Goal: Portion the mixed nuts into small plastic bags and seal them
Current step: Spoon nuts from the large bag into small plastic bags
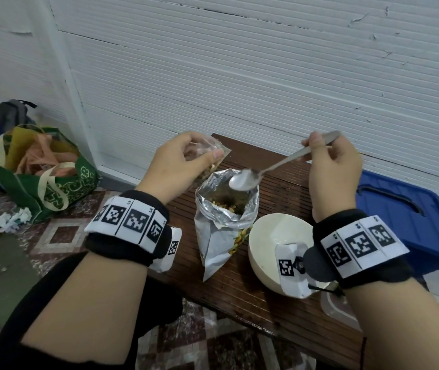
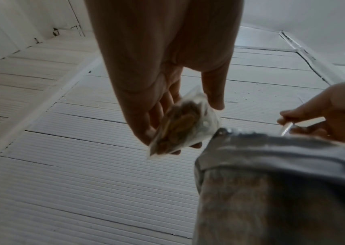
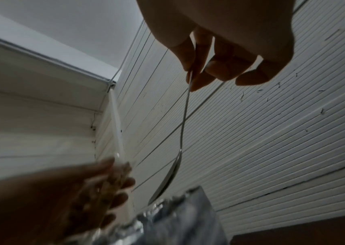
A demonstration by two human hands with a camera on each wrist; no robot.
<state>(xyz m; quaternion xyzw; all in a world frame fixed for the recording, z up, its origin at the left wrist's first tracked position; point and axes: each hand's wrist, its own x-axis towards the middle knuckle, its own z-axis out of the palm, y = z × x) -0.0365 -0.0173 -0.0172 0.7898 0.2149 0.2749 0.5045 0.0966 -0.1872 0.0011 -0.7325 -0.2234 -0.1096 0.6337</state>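
A large foil bag of mixed nuts (image 1: 223,209) stands open on the dark slatted table (image 1: 279,297). My left hand (image 1: 183,158) holds a small clear plastic bag (image 2: 180,126) with some nuts in it, raised just behind and left of the foil bag's mouth. My right hand (image 1: 330,161) pinches the handle of a metal spoon (image 1: 245,178). The spoon's bowl hangs empty over the foil bag's opening. In the right wrist view the spoon (image 3: 173,167) drops from my fingers toward the foil bag (image 3: 180,220), with the small bag (image 3: 112,180) at its left.
A white bowl (image 1: 269,236) sits on the table right of the foil bag, under my right wrist. A blue plastic bin lid (image 1: 410,217) lies at the right. On the floor at the left stand a green tote bag (image 1: 47,177) and crumpled paper (image 1: 12,220). A white ribbed wall (image 1: 266,76) backs the table.
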